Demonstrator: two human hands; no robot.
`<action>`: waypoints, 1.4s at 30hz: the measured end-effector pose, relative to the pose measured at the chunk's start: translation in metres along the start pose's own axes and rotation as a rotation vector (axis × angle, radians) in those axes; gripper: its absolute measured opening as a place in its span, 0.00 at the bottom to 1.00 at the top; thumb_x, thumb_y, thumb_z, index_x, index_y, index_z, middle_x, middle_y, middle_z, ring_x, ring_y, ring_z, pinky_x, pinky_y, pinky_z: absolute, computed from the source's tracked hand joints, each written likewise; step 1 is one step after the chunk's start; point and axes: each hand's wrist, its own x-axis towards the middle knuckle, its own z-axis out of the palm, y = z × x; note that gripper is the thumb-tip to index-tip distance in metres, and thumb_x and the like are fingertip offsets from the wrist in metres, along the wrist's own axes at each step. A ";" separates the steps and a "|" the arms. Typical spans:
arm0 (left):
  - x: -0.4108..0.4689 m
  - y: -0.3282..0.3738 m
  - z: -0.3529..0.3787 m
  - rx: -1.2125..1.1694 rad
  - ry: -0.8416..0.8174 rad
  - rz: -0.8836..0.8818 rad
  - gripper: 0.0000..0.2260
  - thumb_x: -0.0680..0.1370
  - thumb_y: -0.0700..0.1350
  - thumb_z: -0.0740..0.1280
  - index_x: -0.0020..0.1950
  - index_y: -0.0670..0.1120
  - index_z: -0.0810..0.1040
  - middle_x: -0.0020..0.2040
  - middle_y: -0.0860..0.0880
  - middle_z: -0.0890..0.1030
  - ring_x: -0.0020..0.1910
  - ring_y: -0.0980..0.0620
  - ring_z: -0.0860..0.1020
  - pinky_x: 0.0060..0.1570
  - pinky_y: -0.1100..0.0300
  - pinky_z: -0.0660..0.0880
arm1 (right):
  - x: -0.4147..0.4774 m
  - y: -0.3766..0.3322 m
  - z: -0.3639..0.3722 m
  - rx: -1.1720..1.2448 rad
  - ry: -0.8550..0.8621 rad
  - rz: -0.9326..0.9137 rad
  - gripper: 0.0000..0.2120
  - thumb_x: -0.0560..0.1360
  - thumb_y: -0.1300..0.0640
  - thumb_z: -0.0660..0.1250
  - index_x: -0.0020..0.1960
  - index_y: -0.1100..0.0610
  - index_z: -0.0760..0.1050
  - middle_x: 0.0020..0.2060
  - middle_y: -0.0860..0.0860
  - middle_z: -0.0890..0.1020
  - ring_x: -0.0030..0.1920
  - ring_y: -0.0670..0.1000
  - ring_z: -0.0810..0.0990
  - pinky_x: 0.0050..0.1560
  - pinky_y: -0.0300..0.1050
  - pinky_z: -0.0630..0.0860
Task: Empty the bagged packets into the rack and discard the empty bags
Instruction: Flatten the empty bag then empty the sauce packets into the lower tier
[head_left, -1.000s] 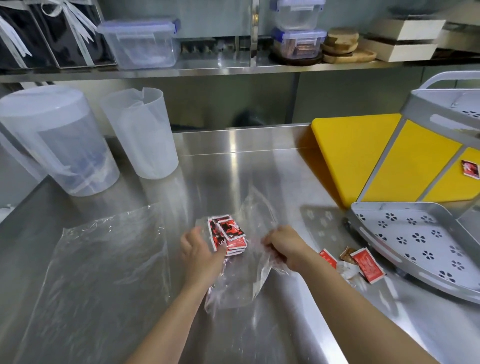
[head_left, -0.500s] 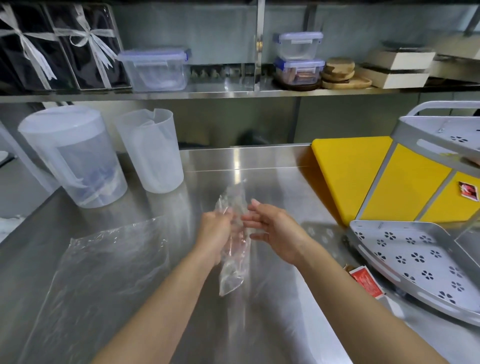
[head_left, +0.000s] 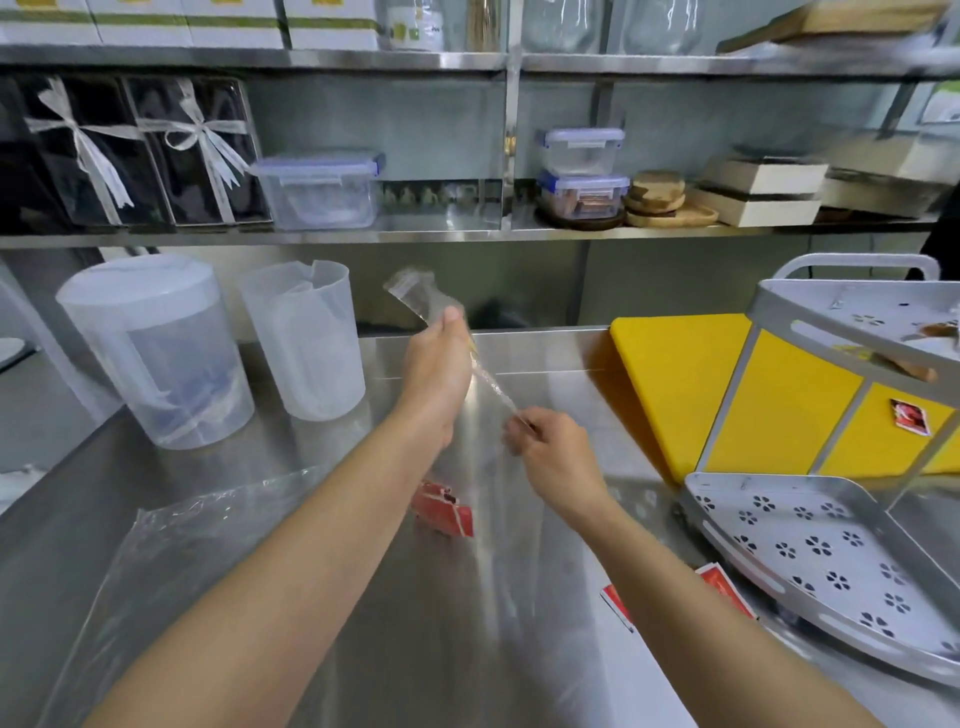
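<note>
A small clear plastic bag (head_left: 488, 379) is stretched into a thin twisted strip between my hands above the steel counter. My left hand (head_left: 439, 364) grips its upper end, where a loose corner sticks out past my fingers. My right hand (head_left: 545, 441) pinches its lower end. A stack of red packets (head_left: 444, 509) lies on the counter beneath my left forearm. More red packets (head_left: 722, 584) lie near the grey two-tier corner rack (head_left: 779, 499) on the right. One red packet (head_left: 909, 415) lies on the yellow board behind the rack.
A large flat clear bag (head_left: 171, 551) lies on the counter at the left. Two translucent pitchers (head_left: 156, 353) (head_left: 306, 338) stand at the back left. A yellow cutting board (head_left: 675, 384) sits under and behind the rack. Shelves with containers run along the wall.
The bag, loose between my hands before, is now pulled taut into a strip. My left hand rose and my right hand dropped. The packet stack lies out on the counter.
</note>
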 end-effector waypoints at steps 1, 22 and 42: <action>0.001 0.003 -0.002 0.022 0.030 0.044 0.17 0.81 0.53 0.51 0.67 0.52 0.69 0.66 0.48 0.71 0.64 0.49 0.68 0.61 0.58 0.62 | 0.003 -0.004 -0.005 0.022 0.019 -0.027 0.11 0.76 0.59 0.60 0.40 0.62 0.77 0.37 0.59 0.81 0.41 0.58 0.78 0.41 0.51 0.74; 0.004 0.009 -0.021 1.289 -0.251 0.943 0.11 0.77 0.54 0.60 0.48 0.51 0.80 0.48 0.50 0.83 0.48 0.43 0.78 0.38 0.59 0.62 | -0.009 0.006 -0.064 0.073 -0.289 -0.066 0.08 0.73 0.64 0.67 0.45 0.52 0.79 0.38 0.48 0.83 0.39 0.44 0.82 0.36 0.33 0.75; 0.016 0.002 -0.006 0.805 -0.303 0.624 0.06 0.73 0.47 0.68 0.36 0.48 0.79 0.31 0.56 0.80 0.37 0.49 0.80 0.44 0.53 0.77 | -0.050 0.039 -0.109 0.472 0.104 0.142 0.14 0.78 0.47 0.58 0.40 0.56 0.69 0.28 0.48 0.71 0.29 0.45 0.71 0.30 0.35 0.70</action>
